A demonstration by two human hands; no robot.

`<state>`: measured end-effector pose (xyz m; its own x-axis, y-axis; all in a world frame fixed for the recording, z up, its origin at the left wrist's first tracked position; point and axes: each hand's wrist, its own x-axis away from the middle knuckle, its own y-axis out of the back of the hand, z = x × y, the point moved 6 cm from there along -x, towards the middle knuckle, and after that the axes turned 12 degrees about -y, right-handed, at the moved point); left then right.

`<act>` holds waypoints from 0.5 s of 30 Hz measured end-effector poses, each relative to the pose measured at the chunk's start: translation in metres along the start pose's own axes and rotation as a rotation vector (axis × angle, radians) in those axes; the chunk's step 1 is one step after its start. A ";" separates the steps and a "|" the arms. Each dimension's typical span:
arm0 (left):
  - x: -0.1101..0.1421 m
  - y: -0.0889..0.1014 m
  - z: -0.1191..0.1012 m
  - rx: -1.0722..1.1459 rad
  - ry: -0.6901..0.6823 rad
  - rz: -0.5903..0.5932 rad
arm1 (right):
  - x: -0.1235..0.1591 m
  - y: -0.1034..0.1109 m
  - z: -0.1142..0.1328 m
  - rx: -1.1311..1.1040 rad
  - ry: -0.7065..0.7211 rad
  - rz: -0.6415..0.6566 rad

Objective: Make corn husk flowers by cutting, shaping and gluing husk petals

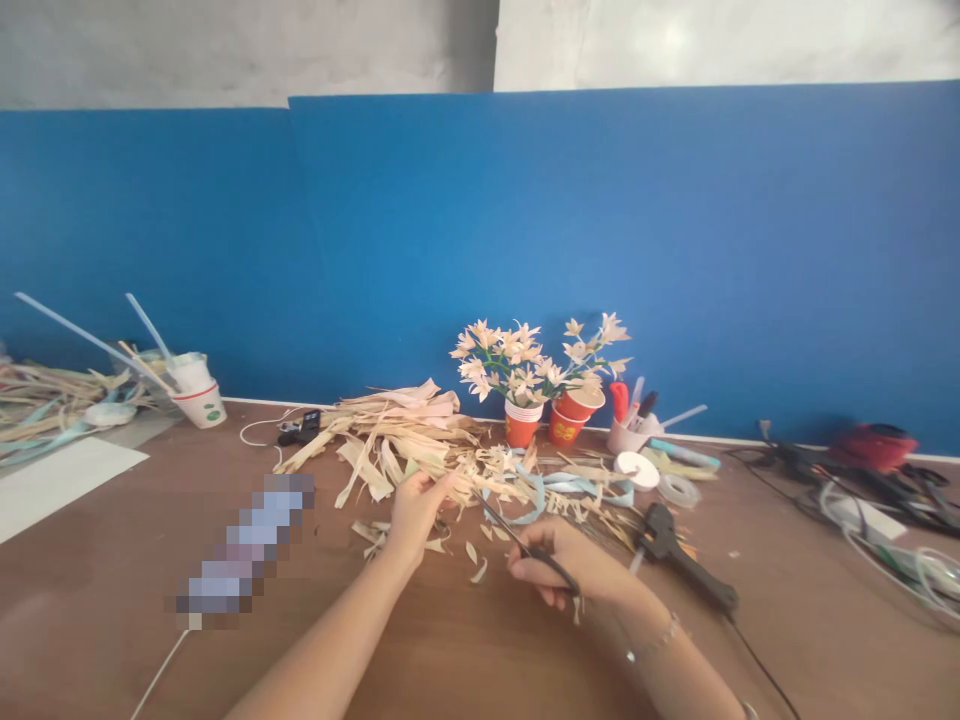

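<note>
My left hand [411, 512] is closed in a pinch on a thin pale corn-husk strip [448, 480] above the brown table. My right hand [564, 568] is wrapped round the handles of dark scissors [504, 526], whose blades point up and left toward that strip. Small cut husk pieces [475, 563] lie on the table between my two hands. A heap of dried husks [390, 430] sits just beyond my left hand.
Two red paper cups with husk flowers [541, 372] stand by the blue wall. A black glue gun [682, 560], tape rolls [637, 468] and a pink tool cup [628, 432] lie to the right. A white cup [196, 392] stands at left; tangled cables [862, 480] at far right.
</note>
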<state>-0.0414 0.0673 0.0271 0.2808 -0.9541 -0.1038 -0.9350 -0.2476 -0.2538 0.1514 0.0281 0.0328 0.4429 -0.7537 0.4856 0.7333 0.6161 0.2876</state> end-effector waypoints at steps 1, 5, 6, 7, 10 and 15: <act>0.001 -0.002 0.000 0.003 0.009 0.041 | 0.000 0.001 0.000 0.019 -0.012 -0.013; 0.004 -0.008 0.002 0.034 0.013 0.167 | 0.000 0.001 -0.001 0.056 -0.049 -0.028; 0.004 -0.009 0.002 0.035 0.005 0.183 | 0.000 0.000 -0.001 0.060 -0.054 -0.024; 0.004 -0.009 0.002 0.033 -0.003 0.197 | 0.000 0.000 -0.002 0.065 -0.058 -0.019; 0.004 -0.011 0.002 0.025 -0.011 0.226 | -0.001 0.000 -0.003 0.073 -0.062 -0.009; 0.002 -0.009 -0.003 -0.038 -0.052 0.173 | -0.001 -0.002 -0.001 0.049 -0.035 0.034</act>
<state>-0.0335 0.0672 0.0319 0.1250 -0.9733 -0.1927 -0.9776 -0.0877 -0.1912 0.1500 0.0269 0.0306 0.4482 -0.7240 0.5244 0.6914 0.6526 0.3100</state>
